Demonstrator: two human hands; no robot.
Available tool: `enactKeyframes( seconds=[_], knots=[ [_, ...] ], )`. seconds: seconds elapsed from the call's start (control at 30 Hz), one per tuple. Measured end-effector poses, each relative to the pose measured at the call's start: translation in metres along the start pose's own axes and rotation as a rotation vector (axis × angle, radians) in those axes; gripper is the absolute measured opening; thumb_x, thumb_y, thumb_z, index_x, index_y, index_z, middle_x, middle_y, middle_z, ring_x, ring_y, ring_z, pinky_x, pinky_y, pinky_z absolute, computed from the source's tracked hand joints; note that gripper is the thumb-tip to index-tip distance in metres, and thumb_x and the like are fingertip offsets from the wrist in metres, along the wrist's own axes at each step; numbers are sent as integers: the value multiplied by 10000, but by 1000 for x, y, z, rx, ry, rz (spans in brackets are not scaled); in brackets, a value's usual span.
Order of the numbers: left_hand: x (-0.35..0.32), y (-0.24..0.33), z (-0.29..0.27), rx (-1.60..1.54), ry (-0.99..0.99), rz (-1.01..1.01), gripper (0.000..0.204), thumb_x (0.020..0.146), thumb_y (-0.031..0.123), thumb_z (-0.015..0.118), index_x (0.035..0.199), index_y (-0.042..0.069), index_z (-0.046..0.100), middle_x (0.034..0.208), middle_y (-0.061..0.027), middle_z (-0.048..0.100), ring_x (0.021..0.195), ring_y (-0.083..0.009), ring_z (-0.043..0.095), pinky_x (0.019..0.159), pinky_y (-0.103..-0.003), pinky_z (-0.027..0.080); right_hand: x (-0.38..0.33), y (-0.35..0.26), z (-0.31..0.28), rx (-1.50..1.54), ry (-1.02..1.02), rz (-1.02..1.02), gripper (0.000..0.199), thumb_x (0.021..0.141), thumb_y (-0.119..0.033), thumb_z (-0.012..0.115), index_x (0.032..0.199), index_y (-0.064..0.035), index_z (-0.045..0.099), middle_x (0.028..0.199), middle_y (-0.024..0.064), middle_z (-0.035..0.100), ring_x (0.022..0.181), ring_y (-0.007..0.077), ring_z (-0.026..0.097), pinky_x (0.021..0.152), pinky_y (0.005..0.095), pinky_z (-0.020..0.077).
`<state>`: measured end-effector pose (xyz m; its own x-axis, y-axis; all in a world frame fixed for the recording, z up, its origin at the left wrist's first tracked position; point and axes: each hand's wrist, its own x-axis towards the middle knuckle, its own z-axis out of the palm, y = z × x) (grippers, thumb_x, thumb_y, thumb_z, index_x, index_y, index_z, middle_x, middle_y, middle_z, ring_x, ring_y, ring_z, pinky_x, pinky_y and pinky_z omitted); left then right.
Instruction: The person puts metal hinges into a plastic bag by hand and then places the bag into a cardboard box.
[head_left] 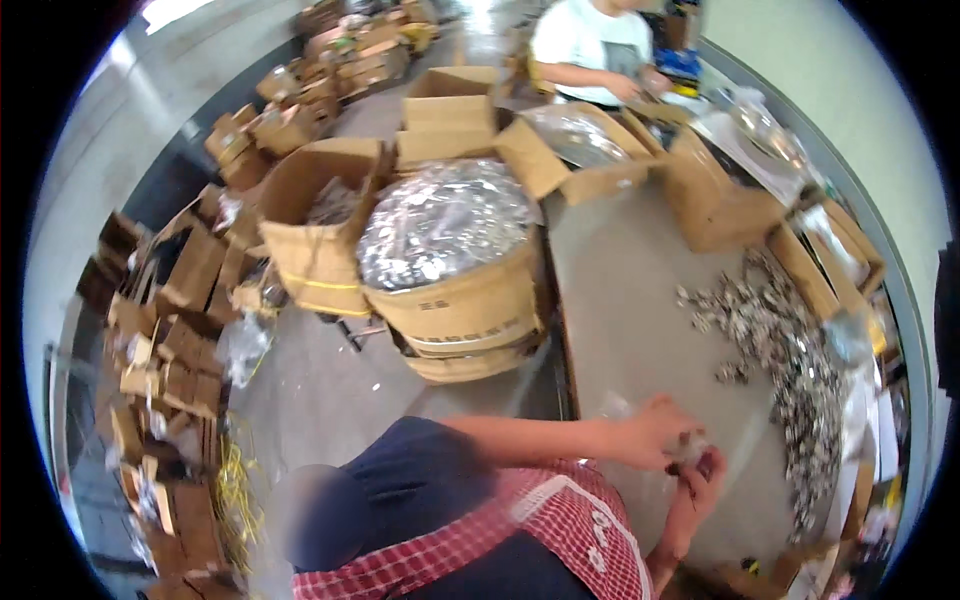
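Note:
Over the near part of the grey table (625, 290), my two hands are close together. My left hand (655, 432) reaches in from the left with its fingers closed at the tips. My right hand (703, 478) comes up from below, fingers curled toward the left one. Between the fingertips is something small and pale; blur hides its kind. A faint see-through film, perhaps plastic, shows on the table by my left wrist. To the right of my hands lies a long heap of small metal parts (800, 385).
Left of the table stands a carton heaped with shiny clear-wrapped packets (450, 225), with an open carton (320, 230) beside it. More cartons (715, 200) line the table's far end and right side. A person in a white shirt (590, 45) works beyond. Stacked boxes (180, 360) line the left wall.

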<state>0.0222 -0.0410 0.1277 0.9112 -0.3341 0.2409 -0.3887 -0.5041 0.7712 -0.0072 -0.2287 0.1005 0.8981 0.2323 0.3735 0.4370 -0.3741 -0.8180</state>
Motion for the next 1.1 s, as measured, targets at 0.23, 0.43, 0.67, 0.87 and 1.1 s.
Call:
enactKeyframes(
  seconds=[0.23, 0.43, 0.67, 0.87, 1.1],
  knots=[
    [-15, -16, 15, -67, 153, -22, 282, 753, 150, 657, 1014, 51, 613, 858, -147, 653, 842, -338, 607, 757, -454, 468, 5, -44, 0, 410, -23, 339, 171, 797, 0, 558, 939, 56, 635, 1085, 98, 578, 845, 179, 566, 744, 299, 473],
    [-17, -9, -1, -17, 124, -2, 195, 761, 142, 617, 944, 74, 617, 833, -117, 646, 864, -325, 596, 865, -463, 421, 12, -36, 6, 380, -206, 409, 174, 790, -16, 567, 937, 49, 634, 1008, 93, 591, 783, 163, 552, 681, 283, 446],
    [-25, -17, 8, 401, 359, 222, 289, 732, 164, 605, 973, 7, 583, 1016, -167, 593, 1105, -304, 506, 965, -467, 356, 9, -26, 15, 348, -387, 465, 180, 782, -34, 577, 936, 41, 633, 917, 88, 605, 711, 143, 537, 607, 264, 414],
    [-37, 15, -8, 323, 185, 186, 263, 756, 204, 606, 919, -2, 597, 1049, -185, 623, 1145, -295, 530, 822, -431, 451, 3, -12, 13, 366, -419, 516, 185, 776, -50, 586, 934, 35, 632, 840, 83, 618, 648, 127, 523, 544, 248, 387],
    [-46, 13, -5, -342, -275, -186, 258, 850, 245, 540, 720, 46, 640, 650, -99, 650, 578, -264, 621, 556, -403, 483, -16, -8, 11, 544, -204, 571, 95, 808, -79, 578, 851, 2, 606, 717, 72, 611, 521, 121, 491, 431, 250, 324]
  ],
)
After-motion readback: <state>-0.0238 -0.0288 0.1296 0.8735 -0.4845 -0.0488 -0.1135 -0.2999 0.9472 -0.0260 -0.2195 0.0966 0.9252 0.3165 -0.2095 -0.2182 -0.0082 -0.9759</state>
